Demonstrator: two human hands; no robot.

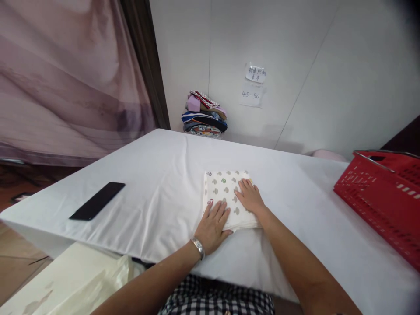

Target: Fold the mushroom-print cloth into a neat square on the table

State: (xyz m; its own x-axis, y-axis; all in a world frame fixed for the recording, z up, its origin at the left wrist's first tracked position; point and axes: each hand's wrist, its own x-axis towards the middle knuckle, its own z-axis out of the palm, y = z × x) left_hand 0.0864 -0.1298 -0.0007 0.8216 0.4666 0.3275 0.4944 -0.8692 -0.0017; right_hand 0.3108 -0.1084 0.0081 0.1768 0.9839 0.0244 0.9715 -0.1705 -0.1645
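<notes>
A folded white cloth (226, 192) printed with small grey mushrooms, plus a few coloured ones, lies on the white-covered table in front of me. My left hand (212, 226), with a silver bracelet at the wrist, rests flat on its lower left part, fingers stretched out. On the cloth's right side my right hand (251, 196) presses down, palm flat and fingers extended. Both hands touch the cloth from above without gripping it. What lies under the palms is hidden.
A black phone-like slab (97, 201) lies at the table's left. A red plastic basket (377, 192) stands on the right. Behind the far edge is a stack of folded clothes (204, 116) by the wall. A pale box-like surface (72, 275) with plastic sits lower left.
</notes>
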